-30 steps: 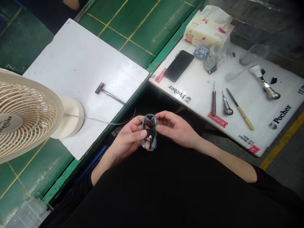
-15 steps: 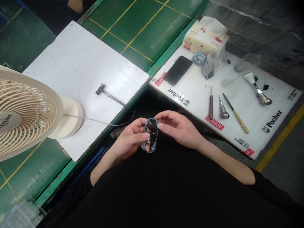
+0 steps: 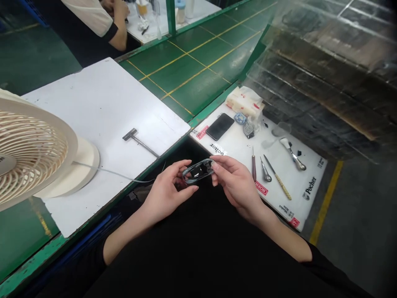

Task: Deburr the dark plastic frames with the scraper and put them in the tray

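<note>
In front of my body is a small oval part [image 3: 198,171] with a blue-grey rim and a glossy black inside. Its exact kind I cannot make out. My right hand [image 3: 237,182] pinches its right end between thumb and fingers. At the left end, my left hand [image 3: 169,186] has its thumb held apart from the fingers, below the part. Those fingertips lie close to the rim, and whether they touch it I cannot tell.
A fan [image 3: 34,153] stands left on a white board [image 3: 93,99], near a T-shaped metal tool [image 3: 141,142]. On the right board [image 3: 229,174] lie a phone [image 3: 220,126], an awl [image 3: 253,165], a file [image 3: 277,178] and a tissue pack [image 3: 243,101]. A person's arm [image 3: 119,31] shows at the back.
The oval part has turned from upright to nearly level. My left thumb has come off it and the left hand has spread. The camera view has tilted up, showing more of the background.
</note>
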Demonstrator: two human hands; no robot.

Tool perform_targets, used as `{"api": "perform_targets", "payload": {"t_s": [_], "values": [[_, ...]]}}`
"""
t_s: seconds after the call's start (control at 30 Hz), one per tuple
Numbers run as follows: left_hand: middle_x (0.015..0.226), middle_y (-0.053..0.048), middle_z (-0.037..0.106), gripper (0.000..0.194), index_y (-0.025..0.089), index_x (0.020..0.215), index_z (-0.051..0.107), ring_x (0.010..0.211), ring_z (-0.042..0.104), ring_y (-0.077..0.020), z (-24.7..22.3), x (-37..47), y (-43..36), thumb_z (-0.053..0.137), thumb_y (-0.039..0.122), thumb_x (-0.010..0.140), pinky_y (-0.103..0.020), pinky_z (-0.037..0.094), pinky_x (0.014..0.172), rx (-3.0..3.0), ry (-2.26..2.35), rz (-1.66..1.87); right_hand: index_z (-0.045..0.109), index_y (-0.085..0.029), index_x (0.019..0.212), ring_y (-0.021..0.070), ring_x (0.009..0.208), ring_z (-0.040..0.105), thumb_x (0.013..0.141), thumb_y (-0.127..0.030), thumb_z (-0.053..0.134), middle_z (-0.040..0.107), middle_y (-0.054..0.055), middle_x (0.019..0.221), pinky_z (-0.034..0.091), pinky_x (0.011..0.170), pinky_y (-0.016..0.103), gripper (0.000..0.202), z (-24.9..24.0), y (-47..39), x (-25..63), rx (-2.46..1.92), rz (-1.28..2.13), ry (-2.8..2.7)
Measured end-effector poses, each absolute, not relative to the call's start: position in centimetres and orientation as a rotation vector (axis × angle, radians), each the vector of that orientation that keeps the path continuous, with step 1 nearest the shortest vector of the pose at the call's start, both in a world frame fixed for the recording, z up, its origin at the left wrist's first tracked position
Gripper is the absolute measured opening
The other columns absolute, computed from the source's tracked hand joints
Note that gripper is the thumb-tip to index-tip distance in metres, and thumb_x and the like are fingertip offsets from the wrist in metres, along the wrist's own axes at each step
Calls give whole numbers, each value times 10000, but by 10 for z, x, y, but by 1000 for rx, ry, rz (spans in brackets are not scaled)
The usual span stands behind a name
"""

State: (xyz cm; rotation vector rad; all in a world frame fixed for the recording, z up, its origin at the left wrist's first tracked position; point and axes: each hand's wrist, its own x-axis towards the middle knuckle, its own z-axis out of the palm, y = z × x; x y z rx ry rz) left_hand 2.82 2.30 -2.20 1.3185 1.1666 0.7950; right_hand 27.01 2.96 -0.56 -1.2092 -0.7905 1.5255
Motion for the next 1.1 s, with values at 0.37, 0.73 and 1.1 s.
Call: {"api": "perform_targets", "payload": {"t_s": [0.37, 0.73, 1.1], "values": [[1220, -73, 811, 523, 251, 1471, 774, 922, 761, -201, 6, 10, 37, 967, 362, 998, -368, 648, 900, 1754, 1124, 1103, 890, -245, 1168, 168, 640, 755, 963, -415, 1040, 821, 20, 888, 655, 550, 291, 306, 10, 19, 254, -1113, 1345, -892], [1183, -72, 820, 471, 262, 1448, 744, 879, 742, -201, 16, 3, 37, 941, 327, 1025, -354, 614, 832, 1853, 1074, 1190, 882, -273, 1199, 171, 603, 770, 1014, -371, 1001, 840, 16, 890, 652, 547, 298, 241, 14, 20, 252, -1038, 1302, -1000], [1115, -51, 881, 314, 333, 1267, 835, 932, 850, -253, 21, 6, 44, 914, 315, 964, -336, 702, 855, 1934, 1119, 1118, 807, -218, 1185, 156, 568, 730, 981, -511, 1024, 779, -2, 751, 599, 546, 255, 418, 8, 20, 259, -1072, 1525, -882]]}}
